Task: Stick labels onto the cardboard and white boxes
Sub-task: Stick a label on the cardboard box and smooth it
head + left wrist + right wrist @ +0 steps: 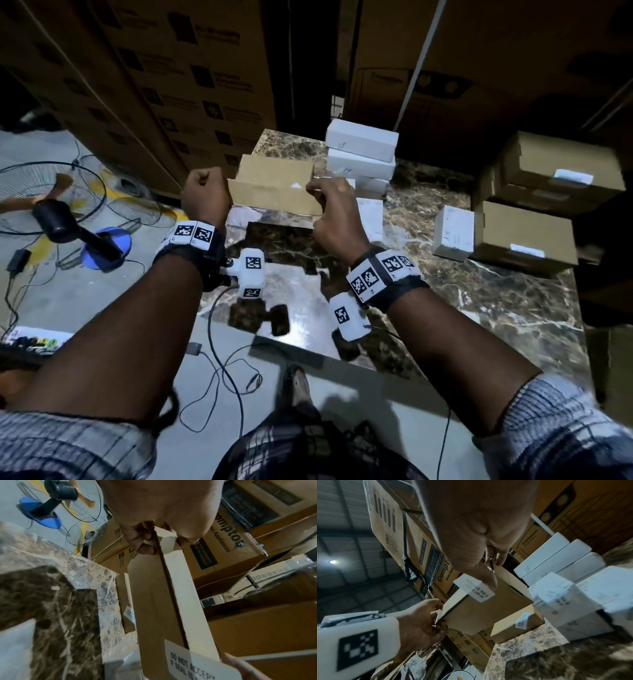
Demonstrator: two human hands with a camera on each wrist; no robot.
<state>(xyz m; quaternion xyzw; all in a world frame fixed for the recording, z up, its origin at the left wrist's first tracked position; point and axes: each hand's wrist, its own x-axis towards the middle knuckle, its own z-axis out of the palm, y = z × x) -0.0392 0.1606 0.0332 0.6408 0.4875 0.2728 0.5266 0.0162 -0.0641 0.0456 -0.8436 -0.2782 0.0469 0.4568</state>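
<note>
The held cardboard box (275, 200) is plain tan, and the label (475, 591) folded over its edge is white with black lettering; the stacked small boxes (359, 150) are white, and the cartons (529, 236) on the right are tan with white labels. The bench (479, 308) is polished stone, dark brown mottled with cream and grey veins. The wrist bands (382, 275) carry white blocks with black-and-white square codes, the sleeves (561, 431) are a grey and white check, the fan's base (106, 248) is blue with a black motor housing (54, 217), and the big cartons (191, 85) behind are brown with black print.
</note>
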